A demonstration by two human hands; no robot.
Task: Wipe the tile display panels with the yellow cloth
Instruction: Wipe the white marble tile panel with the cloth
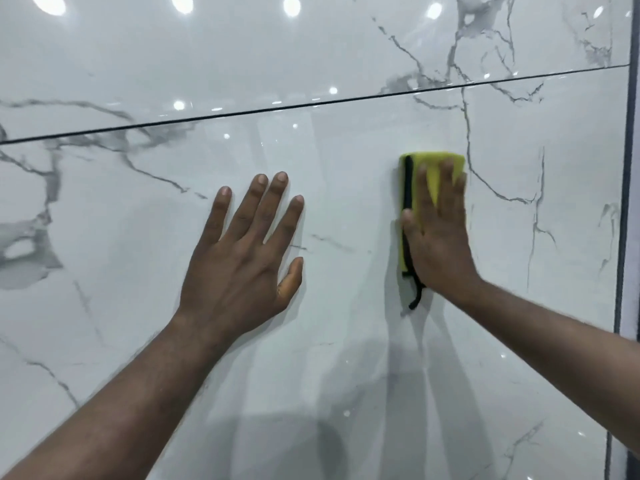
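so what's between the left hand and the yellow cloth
Only bare glossy tile panel with faint grey veins, in the head view. The left hand lies flat on it; the right hand presses the yellow cloth.

1. The lower tile panel is glossy white with grey marble veins, and the hands and cloth rest against it.
2. A thin dark joint separates it from the upper tile panel, which reflects round lights.
3. The left hand lies flat on the lower panel, fingers straight and spread.
4. The folded yellow cloth, with black edging on its left side, lies against the same panel under the flat right hand.
5. A dark vertical strip borders both panels on the right.
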